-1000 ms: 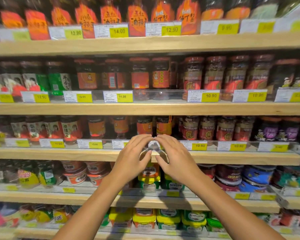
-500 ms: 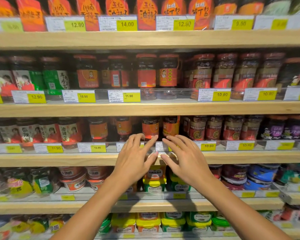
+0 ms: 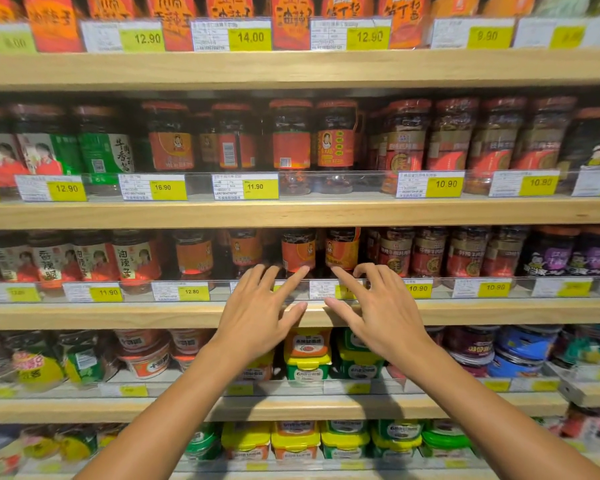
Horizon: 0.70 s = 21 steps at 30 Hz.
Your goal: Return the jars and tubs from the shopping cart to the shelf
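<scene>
Two glass jars with orange-red labels (image 3: 298, 252) and (image 3: 341, 250) are standing side by side on the wooden shelf (image 3: 118, 315), behind its clear plastic front rail (image 3: 187, 289). Both hands are now spreading apart and opening, where a second ago they were closing together: left hand (image 3: 257, 317) and right hand (image 3: 383, 315) are hovering with fingers splayed, holding nothing, before the rail's yellow price tags (image 3: 418, 288). Below, yellow-lidded green tubs (image 3: 307, 370) are filling the next shelf.
</scene>
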### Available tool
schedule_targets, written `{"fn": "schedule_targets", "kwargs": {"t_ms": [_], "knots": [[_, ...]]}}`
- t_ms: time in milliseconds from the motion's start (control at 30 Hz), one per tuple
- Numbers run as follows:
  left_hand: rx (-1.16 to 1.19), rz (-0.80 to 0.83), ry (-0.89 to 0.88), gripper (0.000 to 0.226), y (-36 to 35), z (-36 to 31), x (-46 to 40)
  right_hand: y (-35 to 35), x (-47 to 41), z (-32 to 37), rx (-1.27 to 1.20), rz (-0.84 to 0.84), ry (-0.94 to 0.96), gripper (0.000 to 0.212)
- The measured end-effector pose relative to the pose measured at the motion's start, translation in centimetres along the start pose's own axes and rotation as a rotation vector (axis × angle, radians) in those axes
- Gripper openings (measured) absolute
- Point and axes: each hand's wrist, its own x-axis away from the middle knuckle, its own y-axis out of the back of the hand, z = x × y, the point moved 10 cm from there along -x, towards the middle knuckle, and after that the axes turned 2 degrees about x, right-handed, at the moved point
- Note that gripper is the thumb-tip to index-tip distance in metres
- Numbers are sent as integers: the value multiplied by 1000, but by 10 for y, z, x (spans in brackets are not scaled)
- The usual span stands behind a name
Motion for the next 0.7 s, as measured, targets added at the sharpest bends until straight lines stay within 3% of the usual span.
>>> {"fn": "schedule_targets", "kwargs": {"t_ms": [367,700], "knots": [[45,-13,-9,66,11,11,5,7,5,-3,-69,-9,8,66],[159,-210,154,49,44,113,53,14,-16,111,-280,2,228,59]]}}
